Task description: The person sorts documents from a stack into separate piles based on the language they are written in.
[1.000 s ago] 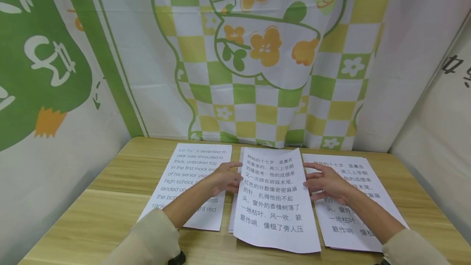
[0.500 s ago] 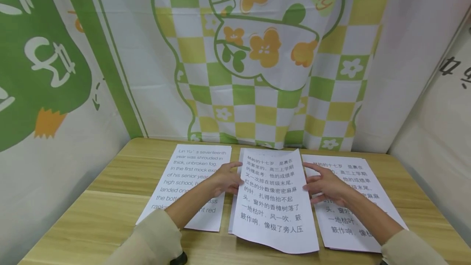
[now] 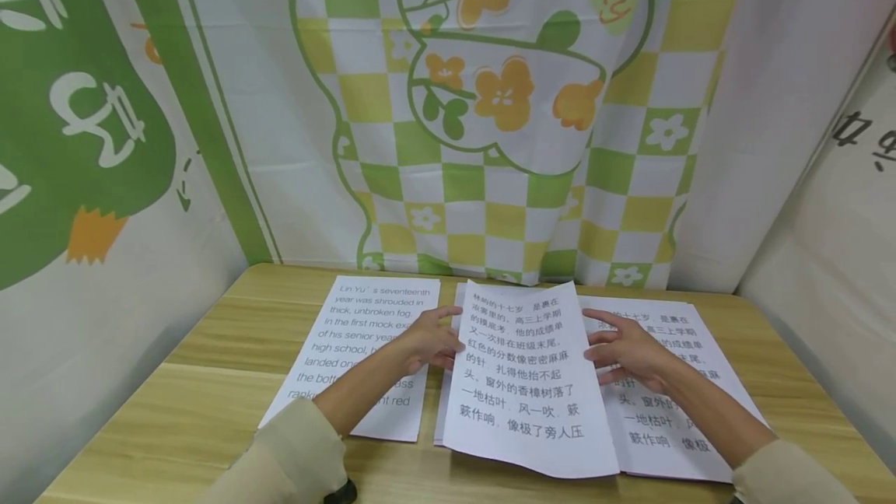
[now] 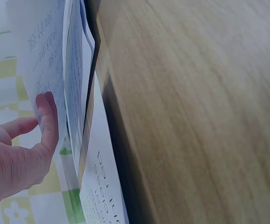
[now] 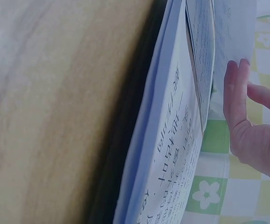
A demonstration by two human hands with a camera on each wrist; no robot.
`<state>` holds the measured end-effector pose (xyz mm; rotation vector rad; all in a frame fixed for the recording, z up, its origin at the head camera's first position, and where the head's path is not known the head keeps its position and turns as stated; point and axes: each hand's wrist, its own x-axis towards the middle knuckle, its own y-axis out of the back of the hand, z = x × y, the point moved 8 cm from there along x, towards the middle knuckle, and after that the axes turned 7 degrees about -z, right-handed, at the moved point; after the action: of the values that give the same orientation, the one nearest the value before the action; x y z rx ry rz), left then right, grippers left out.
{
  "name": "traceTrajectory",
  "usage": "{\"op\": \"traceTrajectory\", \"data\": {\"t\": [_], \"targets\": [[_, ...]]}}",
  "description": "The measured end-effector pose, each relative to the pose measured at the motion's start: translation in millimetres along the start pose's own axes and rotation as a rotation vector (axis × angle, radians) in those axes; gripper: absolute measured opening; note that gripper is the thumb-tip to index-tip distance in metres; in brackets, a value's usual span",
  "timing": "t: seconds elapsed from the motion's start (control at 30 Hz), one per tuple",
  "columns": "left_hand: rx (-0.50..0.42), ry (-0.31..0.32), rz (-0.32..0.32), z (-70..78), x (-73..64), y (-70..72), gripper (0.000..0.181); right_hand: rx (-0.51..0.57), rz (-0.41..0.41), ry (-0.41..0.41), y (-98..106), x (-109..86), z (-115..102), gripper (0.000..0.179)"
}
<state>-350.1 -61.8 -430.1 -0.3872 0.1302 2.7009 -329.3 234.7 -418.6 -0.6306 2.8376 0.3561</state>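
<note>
A sheet of paper [image 3: 521, 379] printed with large Chinese text is held up over the middle stack, its lower edge curving. My left hand [image 3: 428, 339] pinches its left edge, and my right hand [image 3: 630, 352] pinches the right edge. In the left wrist view, the left fingertips [image 4: 45, 99] lie against the sheet's underside. The right wrist view has the right fingertips [image 5: 238, 67] on that underside too. Beneath it, the middle paper stack [image 3: 442, 418] is mostly hidden, with a strip showing at its left. The sheet's lower right corner overlaps the right stack in the head view.
On the left lies a paper stack [image 3: 381, 325] with English text, partly behind my left forearm. A stack with Chinese text [image 3: 672, 442] lies on the right under my right forearm. The wooden table [image 3: 203, 403] meets a checkered cloth [image 3: 483, 201] at its back.
The held sheet and my right hand have shifted slightly to the right, and the sheet's lower right corner now covers the right stack's left edge. My left hand has stayed nearly still.
</note>
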Motion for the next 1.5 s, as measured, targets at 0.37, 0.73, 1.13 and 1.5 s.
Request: {"op": "traceTrajectory", "data": {"t": [0.37, 0.73, 1.13, 1.5], "targets": [[-0.025, -0.030, -0.001, 0.7, -0.7, -10.1, 0.078, -0.019, 0.017, 0.018, 13.4, -10.8, -0.7, 0.082], [-0.051, -0.064, -0.040, 6.8, 7.7, -35.9, 0.079, 0.025, -0.061, 0.078, 39.9, -26.7, 2.5, 0.083], [-0.073, -0.056, -0.081, 7.2, 14.8, -73.8, 0.082, 0.080, -0.163, 0.158, 67.2, -45.8, 19.0, 0.061], [-0.099, -0.069, -0.081, 10.9, 23.7, -98.9, 0.083, 0.095, -0.218, 0.179, 94.4, -58.8, 34.9, 0.064]]}}
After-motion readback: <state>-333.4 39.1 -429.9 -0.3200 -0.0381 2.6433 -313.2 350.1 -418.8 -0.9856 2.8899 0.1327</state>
